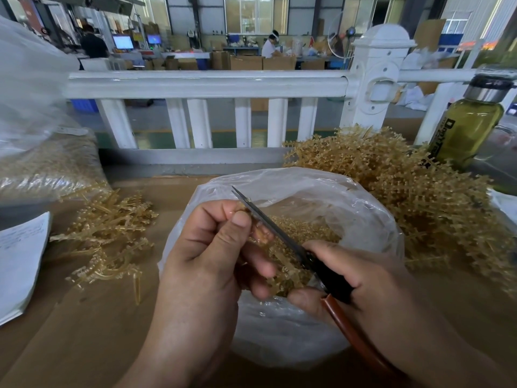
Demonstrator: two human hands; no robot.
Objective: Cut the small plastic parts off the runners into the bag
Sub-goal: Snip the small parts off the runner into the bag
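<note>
Pinching a tan plastic runner (pixel 261 233) between thumb and curled forefinger, the left hand (pixel 212 247) holds it over the open mouth of the clear bag (pixel 349 208), with the other fingers folded in beneath. The right hand (pixel 358 278) is wrapped round the handles of the scissors (pixel 268 222), one handle black and one reddish-brown. The thin blades lie close together and point up and to the left, running along the runner just beside the left thumb tip. Below both hands, a heap of small cut parts (pixel 305 231) lies inside the bag, which sits on the brown table (pixel 84 331) directly in front of the person.

To the right of the bag, touching its side, rises a large pile of uncut runners (pixel 419 197). A smaller, flatter pile of runners (pixel 109 228) lies well apart on the left. Beyond that pile a big clear sack (pixel 47 163) of tan material stands at the table's far left, and sheets of white paper (pixel 19 261) lie at the left edge. A bottle of yellowish liquid (pixel 467 127) stands behind the large pile, near a white railing (pixel 207 84).
</note>
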